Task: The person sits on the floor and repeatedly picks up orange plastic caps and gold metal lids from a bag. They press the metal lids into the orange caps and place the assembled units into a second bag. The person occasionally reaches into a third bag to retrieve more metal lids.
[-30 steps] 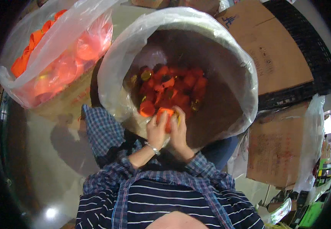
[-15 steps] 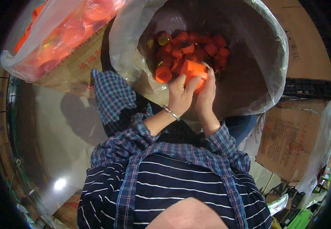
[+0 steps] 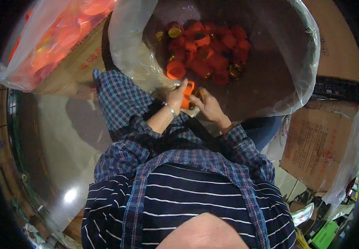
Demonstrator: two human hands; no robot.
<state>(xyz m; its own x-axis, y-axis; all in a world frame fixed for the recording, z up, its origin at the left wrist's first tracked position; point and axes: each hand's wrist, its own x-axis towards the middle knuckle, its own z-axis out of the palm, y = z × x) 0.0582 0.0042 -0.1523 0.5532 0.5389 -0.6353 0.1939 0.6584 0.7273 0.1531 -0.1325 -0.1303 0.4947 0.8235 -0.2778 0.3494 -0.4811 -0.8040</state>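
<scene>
At the near rim of a large bag-lined container [image 3: 297, 97], my left hand [image 3: 174, 98] is closed around a bright orange plastic cap [image 3: 187, 96] with an opening in it. My right hand [image 3: 211, 108] is just to its right, its thumb reaching toward the orange cap. A small gold-coloured piece [image 3: 200, 95] shows between the right hand's fingertips, though its exact shape is too small to make out. Deeper in the container is a pile of similar orange-red caps [image 3: 217, 60], some with gold insides or gold parts among them. One cap [image 3: 175, 69] lies closest to my left hand.
A clear plastic bag full of orange caps [image 3: 59, 45] rests on a cardboard box [image 3: 76, 70] at the upper left. Another cardboard box [image 3: 316, 145] stands at the right with plastic sheeting [image 3: 349, 162] over its edge. Pale floor [image 3: 63, 166] shows at the left.
Both hands have drawn back toward me from over the pile to the container's near rim. The orange cap is now in my left hand, and the right hand has moved apart from it.
</scene>
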